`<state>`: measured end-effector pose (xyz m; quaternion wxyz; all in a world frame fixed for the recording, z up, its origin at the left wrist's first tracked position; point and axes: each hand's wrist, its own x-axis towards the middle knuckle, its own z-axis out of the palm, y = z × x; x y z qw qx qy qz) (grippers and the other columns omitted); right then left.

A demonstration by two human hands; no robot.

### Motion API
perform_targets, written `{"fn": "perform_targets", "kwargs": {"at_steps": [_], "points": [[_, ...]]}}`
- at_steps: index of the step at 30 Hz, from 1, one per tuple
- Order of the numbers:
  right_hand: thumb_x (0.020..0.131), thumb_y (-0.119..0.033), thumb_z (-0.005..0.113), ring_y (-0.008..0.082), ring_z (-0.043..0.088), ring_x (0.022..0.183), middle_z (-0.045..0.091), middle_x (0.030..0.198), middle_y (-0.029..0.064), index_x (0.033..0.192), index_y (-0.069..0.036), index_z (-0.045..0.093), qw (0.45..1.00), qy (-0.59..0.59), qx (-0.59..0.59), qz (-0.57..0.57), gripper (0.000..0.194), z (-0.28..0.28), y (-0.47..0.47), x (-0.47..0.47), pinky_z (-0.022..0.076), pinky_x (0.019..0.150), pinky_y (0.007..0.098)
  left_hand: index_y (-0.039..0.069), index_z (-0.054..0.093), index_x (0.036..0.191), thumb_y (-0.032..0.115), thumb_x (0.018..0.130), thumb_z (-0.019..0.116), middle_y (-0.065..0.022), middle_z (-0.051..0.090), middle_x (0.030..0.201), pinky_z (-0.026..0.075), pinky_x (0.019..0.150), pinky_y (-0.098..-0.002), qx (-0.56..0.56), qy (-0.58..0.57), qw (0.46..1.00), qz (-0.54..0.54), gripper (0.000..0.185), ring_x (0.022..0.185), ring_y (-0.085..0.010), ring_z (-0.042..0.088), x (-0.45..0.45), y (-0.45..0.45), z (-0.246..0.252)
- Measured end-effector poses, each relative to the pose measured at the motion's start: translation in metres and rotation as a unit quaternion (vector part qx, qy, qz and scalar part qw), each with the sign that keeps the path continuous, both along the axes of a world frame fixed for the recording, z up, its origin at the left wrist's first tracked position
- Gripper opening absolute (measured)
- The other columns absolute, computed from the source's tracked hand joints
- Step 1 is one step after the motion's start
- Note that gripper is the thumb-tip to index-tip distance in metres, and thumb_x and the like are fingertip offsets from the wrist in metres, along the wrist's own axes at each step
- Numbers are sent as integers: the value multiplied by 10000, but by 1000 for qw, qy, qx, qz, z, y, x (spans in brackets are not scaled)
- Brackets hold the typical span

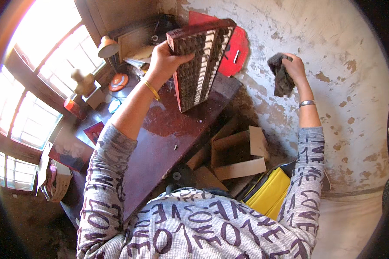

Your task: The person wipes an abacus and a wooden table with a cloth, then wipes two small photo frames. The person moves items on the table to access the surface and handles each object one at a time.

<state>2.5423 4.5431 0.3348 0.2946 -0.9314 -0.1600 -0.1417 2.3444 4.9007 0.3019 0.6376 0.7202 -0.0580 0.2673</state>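
Note:
My left hand [168, 61] grips one end of a large wooden abacus [199, 64] with dark beads and a reddish-brown frame. The abacus is tilted up over a dark red desk [159, 139]; whether its lower corner touches the desktop I cannot tell. Off to the right, in front of the wall, my right hand [293, 68] holds a dark, crumpled cloth [282, 76] that hangs down from the fingers. The cloth is apart from the abacus. A red object [238, 55] is partly hidden behind the abacus.
An orange desk lamp [108, 48], a small bust [84, 82] and a red cylinder [74, 107] stand by the windows. Below the desk's right edge lie an open cardboard box [231, 152] and a yellow folded item [269, 192]. A peeling wall [340, 81] bounds the right side.

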Motion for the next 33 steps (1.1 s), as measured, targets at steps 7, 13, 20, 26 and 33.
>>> {"fn": "perform_targets", "kwargs": {"at_steps": [7, 13, 20, 26, 33], "points": [[804, -13, 563, 193, 613, 1050, 655, 1156, 123, 1167, -95, 662, 889, -224, 247, 313, 385, -1, 117, -47, 454, 952, 307, 34, 661, 1048, 14, 753, 768, -36, 691, 1022, 491, 834, -286, -34, 0, 996, 78, 314, 901, -124, 630, -40, 6, 10], [755, -91, 666, 327, 543, 1149, 538, 1282, 180, 1313, -162, 551, 876, -332, 213, 279, 574, -51, 244, -110, 460, 966, 394, 42, 662, 1018, -15, 732, 766, -33, 699, 965, 498, 820, -267, -49, 13, 991, 127, 309, 867, -119, 642, -65, 19, 19], [760, -150, 708, 367, 452, 1223, 424, 1340, 215, 1438, -82, 346, 957, 46, -48, 284, 772, -267, 255, -145, 440, 1004, 417, 7, 656, 1129, -57, 834, 626, -102, 622, 1114, 559, 756, -280, -94, 160, 951, 247, 304, 958, -178, 649, -74, 61, 29], [813, -178, 629, 376, 584, 1054, 602, 1115, 226, 1196, -11, 599, 942, 133, 197, 236, 419, -299, 266, -122, 460, 939, 427, 24, 608, 1084, -17, 778, 706, -75, 672, 961, 555, 652, -276, -158, 49, 966, 198, 324, 799, -162, 667, -72, 74, 18], [733, -77, 661, 274, 610, 1011, 645, 1065, 144, 1137, -67, 616, 742, 2, 542, 395, 406, -93, 345, -121, 459, 917, 353, 9, 569, 1145, 12, 796, 705, -83, 659, 984, 571, 709, -304, -131, 69, 966, 213, 375, 866, -178, 659, -72, 75, 16]]}}
